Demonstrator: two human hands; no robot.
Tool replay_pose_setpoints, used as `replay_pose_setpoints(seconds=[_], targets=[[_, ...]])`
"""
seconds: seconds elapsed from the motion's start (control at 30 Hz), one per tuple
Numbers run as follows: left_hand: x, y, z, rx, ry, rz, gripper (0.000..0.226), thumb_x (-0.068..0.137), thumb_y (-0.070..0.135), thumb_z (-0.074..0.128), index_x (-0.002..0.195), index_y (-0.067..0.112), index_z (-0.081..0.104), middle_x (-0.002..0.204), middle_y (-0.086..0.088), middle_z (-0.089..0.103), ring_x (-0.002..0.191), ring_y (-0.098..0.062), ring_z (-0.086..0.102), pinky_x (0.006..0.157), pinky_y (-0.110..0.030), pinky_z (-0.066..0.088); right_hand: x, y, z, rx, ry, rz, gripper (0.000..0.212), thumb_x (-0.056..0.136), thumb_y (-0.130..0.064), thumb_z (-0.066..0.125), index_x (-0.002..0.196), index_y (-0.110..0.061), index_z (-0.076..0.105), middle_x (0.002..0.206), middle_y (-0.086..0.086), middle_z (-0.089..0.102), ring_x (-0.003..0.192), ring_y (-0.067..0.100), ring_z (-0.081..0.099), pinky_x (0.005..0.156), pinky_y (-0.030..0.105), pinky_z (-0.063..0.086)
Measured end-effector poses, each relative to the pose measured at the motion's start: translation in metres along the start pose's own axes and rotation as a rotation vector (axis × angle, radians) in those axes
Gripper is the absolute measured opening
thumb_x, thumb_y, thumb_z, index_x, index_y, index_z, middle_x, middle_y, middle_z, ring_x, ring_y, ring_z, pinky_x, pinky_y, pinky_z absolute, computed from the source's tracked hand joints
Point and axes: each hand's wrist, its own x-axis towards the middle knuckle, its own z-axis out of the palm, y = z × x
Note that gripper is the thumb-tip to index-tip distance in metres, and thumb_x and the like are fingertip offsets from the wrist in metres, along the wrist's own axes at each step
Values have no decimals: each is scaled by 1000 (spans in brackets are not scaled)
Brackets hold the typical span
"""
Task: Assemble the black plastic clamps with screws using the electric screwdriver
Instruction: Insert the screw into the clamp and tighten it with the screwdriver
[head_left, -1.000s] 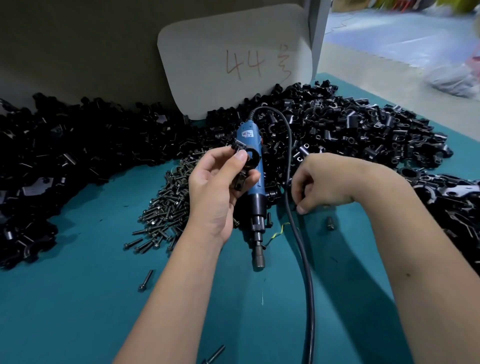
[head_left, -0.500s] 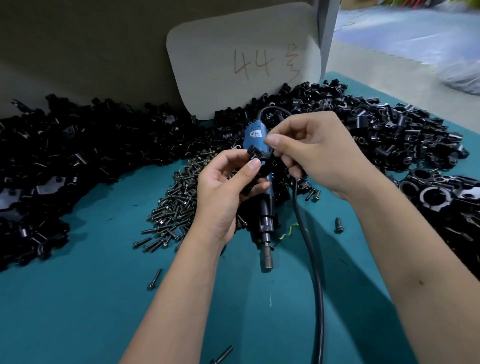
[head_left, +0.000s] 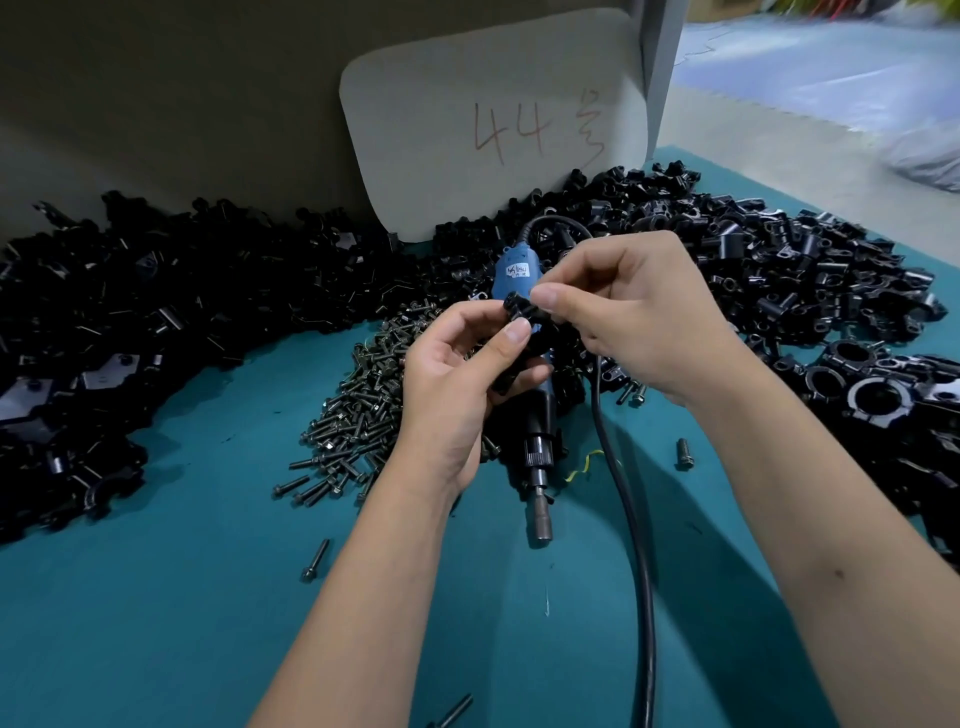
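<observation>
Both hands meet over the middle of the teal table. My left hand (head_left: 457, 384) pinches a small black plastic clamp (head_left: 519, 312) between thumb and fingers. My right hand (head_left: 634, 312) grips the same clamp from the right with thumb and forefinger; whether it holds a screw is hidden. The blue electric screwdriver (head_left: 524, 384) lies on the table under my hands, bit pointing toward me, its black cable (head_left: 631, 519) running down to the near edge. A pile of dark screws (head_left: 358, 410) sits just left of it.
Heaps of black clamp parts spread across the far left (head_left: 130, 322) and right (head_left: 779, 270). Larger ring-shaped clamps (head_left: 878, 400) lie at the right. Loose screws (head_left: 314, 561) lie scattered on the teal mat (head_left: 156, 597). A card marked 44 (head_left: 498, 119) leans against the back wall.
My right hand rose from the table by the cable and came to the clamp in my left hand. Both hands now grip it. The screwdriver has stayed put.
</observation>
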Motion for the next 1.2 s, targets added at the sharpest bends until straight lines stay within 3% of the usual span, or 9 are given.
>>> replay_pose_setpoints(seconds=[0.23, 0.4, 0.53, 0.6, 0.67, 0.8, 0.93, 1.0, 1.2], targets=[[1, -2, -3, 85, 11, 15, 10, 94, 1, 71, 97, 9, 75, 94, -1, 70, 89, -15, 70, 72, -32, 62, 1, 3, 5, -58, -9, -53, 7, 88, -11, 83, 85, -9, 77, 65, -8, 67, 51, 1, 53, 50, 13, 41], [1, -1, -2, 4, 49, -14, 9, 86, 8, 75, 94, 12, 74, 88, 0, 72, 84, -15, 73, 70, -29, 61, 1, 8, 4, 121, 0, 58, 9, 95, -18, 75, 90, -15, 82, 64, 4, 58, 61, 27, 44, 50, 28, 39], [1, 0, -1, 12, 50, -26, 18, 81, 12, 78, 98, 10, 74, 90, -2, 73, 86, -16, 73, 71, -30, 62, -1, 8, 5, 109, -20, 63, 6, 93, -13, 77, 93, -15, 83, 70, 27, 59, 60, 27, 45, 53, 29, 41], [1, 0, -2, 24, 56, -28, 17, 83, 9, 78, 99, 9, 74, 92, -4, 72, 87, -17, 72, 73, -32, 63, -1, 6, 7, 75, -10, 48, 6, 93, -16, 78, 87, -13, 79, 69, 21, 58, 58, 23, 47, 52, 27, 42], [1, -1, -2, 49, 52, -19, 12, 89, 3, 75, 99, 8, 74, 95, -8, 70, 87, -18, 72, 73, -33, 62, -1, 4, 9, -91, 1, -22, 20, 95, -21, 76, 81, -9, 69, 64, 5, 55, 57, 10, 45, 54, 22, 40], [2, -2, -2, 114, 29, 21, 14, 93, -2, 72, 106, 2, 71, 102, -17, 69, 85, -21, 72, 72, -32, 62, -1, -5, 18, -464, -50, -129, 40, 107, -25, 56, 72, -6, 50, 64, 7, 47, 61, 10, 38, 59, 26, 32], [1, -2, -1, 137, 2, 36, 14, 92, -3, 73, 99, 9, 75, 96, -13, 73, 80, -22, 74, 71, -32, 63, -2, -14, 15, -402, -60, 26, 64, 108, -50, 44, 56, -13, 36, 51, -2, 33, 46, 10, 29, 50, 22, 27], [0, 1, 0, 35, 23, -11, 13, 87, 4, 76, 94, 15, 76, 93, -11, 77, 78, -23, 75, 70, -30, 62, -1, -16, 2, -405, -73, 137, 78, 104, -66, 34, 58, -4, 50, 51, 8, 48, 46, 15, 42, 52, 28, 39], [3, 5, -2, -182, 106, -133, 16, 85, 14, 75, 99, 10, 68, 94, -8, 79, 73, -20, 75, 68, -23, 61, -5, -11, -47, -868, -273, 398, 22, 83, -43, 84, 78, -25, 73, 77, -5, 71, 75, 15, 67, 64, 25, 49]])
